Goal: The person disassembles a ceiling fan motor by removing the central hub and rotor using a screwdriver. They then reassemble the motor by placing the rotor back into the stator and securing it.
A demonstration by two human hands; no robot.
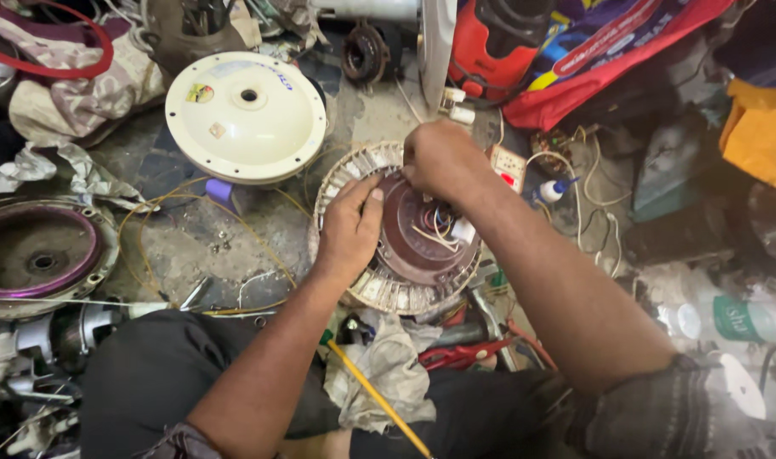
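While the person sits on the floor: both hands are on a round fan motor (405,255) in the middle of the scene.
Fan motor: it lies flat on the floor, just past the person's knees, with a ring of pale metal slots round a dark purple-brown middle.
Left hand (349,225): it lies flat on the left side of the motor, fingers bent over the edge of the dark middle part, pressing on it and not gripping anything else.
Right hand (439,157): it is at the far edge of the motor, fingers curled and pinched together; what they pinch is hidden under the hand.
Wires (439,229): thin white and coloured wires come out of the dark middle, near the right hand.
Cream cover (245,115): a round cream dish with a hole in the middle, far left of the motor.
Purple ring part (39,255): a round metal part at the left edge.
Copper wire (201,246): a thin loop on the floor, left of the motor.
Rag (388,365): a grey cloth near the person's legs.
Yellow stick (379,395): it lies over the rag.
Red pliers (460,353): just right of the rag.
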